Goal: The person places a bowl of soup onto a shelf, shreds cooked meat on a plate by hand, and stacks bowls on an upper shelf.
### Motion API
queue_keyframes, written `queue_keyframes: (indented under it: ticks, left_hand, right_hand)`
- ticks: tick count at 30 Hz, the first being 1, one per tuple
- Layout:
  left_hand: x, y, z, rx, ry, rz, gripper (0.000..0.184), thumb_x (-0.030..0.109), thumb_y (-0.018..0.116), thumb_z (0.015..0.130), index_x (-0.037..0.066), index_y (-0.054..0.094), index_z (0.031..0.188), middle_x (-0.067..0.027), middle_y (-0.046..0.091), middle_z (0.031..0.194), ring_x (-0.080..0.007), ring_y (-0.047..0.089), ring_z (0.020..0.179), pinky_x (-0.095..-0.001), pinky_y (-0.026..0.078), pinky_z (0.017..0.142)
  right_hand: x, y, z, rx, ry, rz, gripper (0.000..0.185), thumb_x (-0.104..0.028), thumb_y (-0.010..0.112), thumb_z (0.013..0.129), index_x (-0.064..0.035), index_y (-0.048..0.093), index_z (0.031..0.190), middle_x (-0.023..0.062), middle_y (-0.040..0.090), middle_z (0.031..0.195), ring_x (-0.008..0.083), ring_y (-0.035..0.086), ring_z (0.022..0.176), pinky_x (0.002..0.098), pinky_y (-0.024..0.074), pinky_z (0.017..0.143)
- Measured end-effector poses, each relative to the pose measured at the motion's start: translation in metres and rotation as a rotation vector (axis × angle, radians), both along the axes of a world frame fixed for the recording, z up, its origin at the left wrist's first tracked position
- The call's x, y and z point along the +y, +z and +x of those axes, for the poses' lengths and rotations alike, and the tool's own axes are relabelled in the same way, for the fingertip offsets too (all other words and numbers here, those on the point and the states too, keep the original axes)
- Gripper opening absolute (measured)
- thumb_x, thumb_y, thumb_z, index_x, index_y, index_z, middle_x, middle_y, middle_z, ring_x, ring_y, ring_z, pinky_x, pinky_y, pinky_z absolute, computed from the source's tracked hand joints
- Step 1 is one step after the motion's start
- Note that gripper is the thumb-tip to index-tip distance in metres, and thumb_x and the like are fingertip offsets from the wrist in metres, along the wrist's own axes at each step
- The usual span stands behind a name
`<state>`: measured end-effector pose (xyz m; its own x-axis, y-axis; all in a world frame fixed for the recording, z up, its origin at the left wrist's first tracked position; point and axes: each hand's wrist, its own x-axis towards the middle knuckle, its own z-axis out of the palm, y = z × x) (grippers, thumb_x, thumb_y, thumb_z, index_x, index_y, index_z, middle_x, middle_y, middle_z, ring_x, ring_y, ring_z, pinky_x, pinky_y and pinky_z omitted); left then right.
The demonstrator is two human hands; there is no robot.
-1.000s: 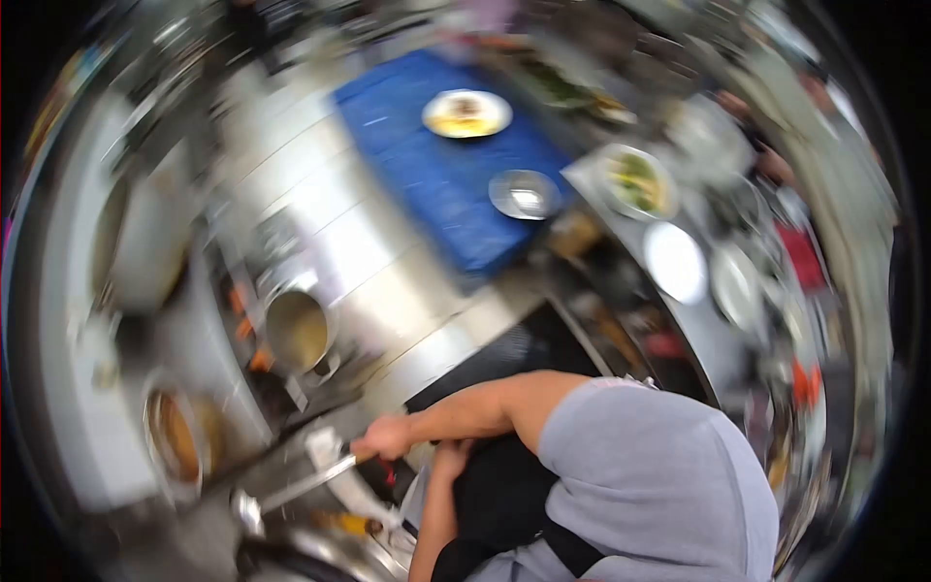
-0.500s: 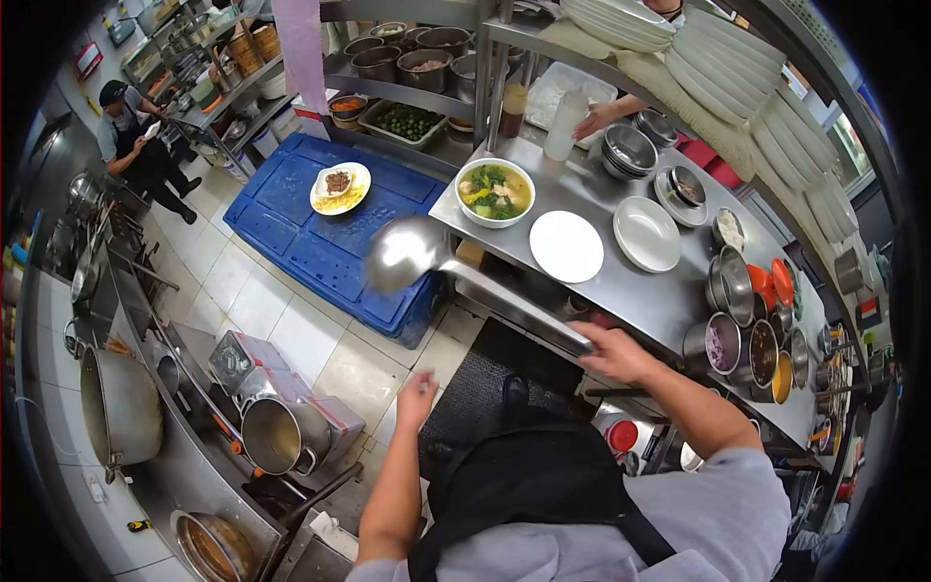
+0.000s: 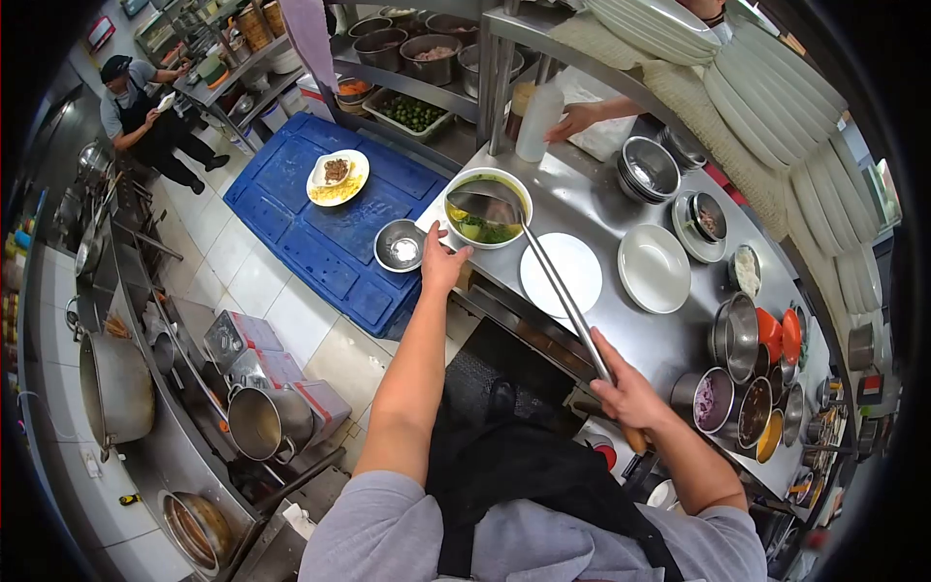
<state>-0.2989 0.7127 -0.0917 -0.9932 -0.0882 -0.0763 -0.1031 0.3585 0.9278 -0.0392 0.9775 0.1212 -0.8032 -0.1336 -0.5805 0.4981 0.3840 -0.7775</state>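
Right grip: closed around the handle of the ladle; the wooden end shows beyond my palm.
Ladle: slants from my right grip across the flat plate to the soup bowl. Scoop lies within the bowl's outline; I cannot tell how deep it sits.
Soup bowl: white, upright, on the corner of the steel desk beside the blue lid; greens and broth inside.
Left grip: at the soup bowl's near edge, fingers and thumb parted. I cannot tell whether they press on it.
Metal dish: on the blue lid, just left of my left grip.
Food plate: on the blue lid, farther off; yellow food and a small dish of brown pieces on it.
Deep plate: on the desk, right of the flat plate, apart from it.
Bottle: beyond the soup bowl; another person's hand is at its side, contact unconfirmed.
Far left: a person in a dark apron and cap stands, holding something white.
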Motion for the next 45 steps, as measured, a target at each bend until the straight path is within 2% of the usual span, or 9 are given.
queue_keyframes:
  ticks: [6, 7, 11, 17, 21, 23, 36, 38, 45]
  left_hand:
    - [-0.021, -0.012, -0.031, 0.039, -0.172, 0.015, 0.103, 0.018, 0.088, 0.065, 0.007, 0.030, 0.150, -0.0148, 0.049, 0.137, -0.0269, 0.060, 0.102, -0.0371, 0.053, 0.088]
    - [-0.025, -0.012, -0.036, 0.037, -0.182, 0.023, 0.103, 0.018, 0.088, 0.065, 0.007, 0.030, 0.150, -0.0148, 0.049, 0.137, -0.0269, 0.060, 0.102, -0.0371, 0.053, 0.088]
    - [-0.037, -0.004, -0.054, -0.008, -0.282, 0.010, 0.106, 0.018, 0.089, 0.064, 0.009, 0.029, 0.151, -0.0132, 0.049, 0.137, -0.0266, 0.060, 0.102, -0.0375, 0.052, 0.089]
    - [-0.043, 0.006, -0.067, -0.020, -0.371, 0.004, 0.105, 0.018, 0.090, 0.062, 0.009, 0.033, 0.150, -0.0120, 0.050, 0.135, -0.0259, 0.059, 0.101, -0.0373, 0.052, 0.090]
    - [-0.046, 0.004, -0.070, -0.007, -0.390, 0.011, 0.098, 0.014, 0.088, 0.063, 0.011, 0.037, 0.147, -0.0126, 0.050, 0.135, -0.0258, 0.060, 0.103, -0.0378, 0.052, 0.089]
    - [-0.046, 0.002, -0.072, 0.009, -0.389, 0.031, 0.097, 0.014, 0.088, 0.063, 0.011, 0.038, 0.147, -0.0126, 0.050, 0.134, -0.0254, 0.060, 0.102, -0.0379, 0.052, 0.089]
    - [-0.049, 0.001, -0.075, 0.028, -0.396, 0.039, 0.098, 0.016, 0.089, 0.062, 0.007, 0.039, 0.145, -0.0124, 0.051, 0.133, -0.0250, 0.060, 0.098, -0.0362, 0.052, 0.087]
    - [-0.050, -0.001, -0.074, 0.026, -0.392, 0.035, 0.100, 0.017, 0.090, 0.061, 0.007, 0.038, 0.146, -0.0117, 0.050, 0.133, -0.0248, 0.059, 0.097, -0.0349, 0.052, 0.088]
    - [-0.055, -0.007, -0.067, 0.045, -0.368, 0.045, 0.096, 0.019, 0.088, 0.064, 0.006, 0.038, 0.145, -0.0124, 0.052, 0.131, -0.0249, 0.061, 0.097, -0.0359, 0.053, 0.088]
  right_hand:
    - [-0.048, 0.005, -0.007, -0.072, -0.143, -0.161, 0.080, 0.000, 0.050, 0.092, -0.0210, 0.009, 0.158, 0.0014, 0.050, 0.070, 0.0092, 0.046, 0.049, 0.0264, 0.0437, 0.048]
    - [-0.055, 0.006, -0.008, -0.072, -0.168, -0.182, 0.082, 0.000, 0.050, 0.092, -0.0244, 0.007, 0.158, -0.0001, 0.047, 0.066, 0.0083, 0.044, 0.047, 0.0251, 0.0427, 0.045]
    - [-0.081, 0.012, -0.012, -0.117, -0.254, -0.287, 0.084, 0.002, 0.050, 0.091, -0.0257, 0.006, 0.158, 0.0013, 0.047, 0.066, 0.0089, 0.044, 0.045, 0.0250, 0.0423, 0.044]
    - [-0.118, 0.022, -0.017, -0.135, -0.301, -0.199, 0.087, 0.003, 0.050, 0.090, -0.0287, 0.006, 0.158, 0.0010, 0.047, 0.066, 0.0088, 0.044, 0.046, 0.0241, 0.0416, 0.044]
    - [-0.135, 0.028, -0.022, -0.162, -0.313, -0.146, 0.083, 0.002, 0.050, 0.093, -0.0258, 0.006, 0.158, 0.0013, 0.048, 0.068, 0.0091, 0.046, 0.049, 0.0251, 0.0423, 0.046]
    - [-0.142, 0.028, -0.023, -0.161, -0.317, -0.127, 0.087, 0.004, 0.050, 0.089, -0.0286, 0.006, 0.158, 0.0001, 0.046, 0.067, 0.0086, 0.043, 0.047, 0.0239, 0.0403, 0.044]
    - [-0.163, 0.025, -0.027, -0.185, -0.325, -0.062, 0.084, 0.004, 0.051, 0.094, -0.0280, 0.008, 0.158, 0.0004, 0.048, 0.074, 0.0081, 0.043, 0.051, 0.0256, 0.0409, 0.048]
    - [-0.167, 0.025, -0.028, -0.180, -0.341, -0.025, 0.088, 0.007, 0.051, 0.090, -0.0295, 0.009, 0.158, -0.0019, 0.043, 0.070, 0.0079, 0.038, 0.050, 0.0243, 0.0375, 0.046]
    - [-0.164, 0.028, -0.025, -0.183, -0.340, 0.038, 0.086, 0.004, 0.053, 0.092, -0.0319, 0.012, 0.157, 0.0002, 0.049, 0.071, 0.0085, 0.044, 0.053, 0.0262, 0.0414, 0.050]
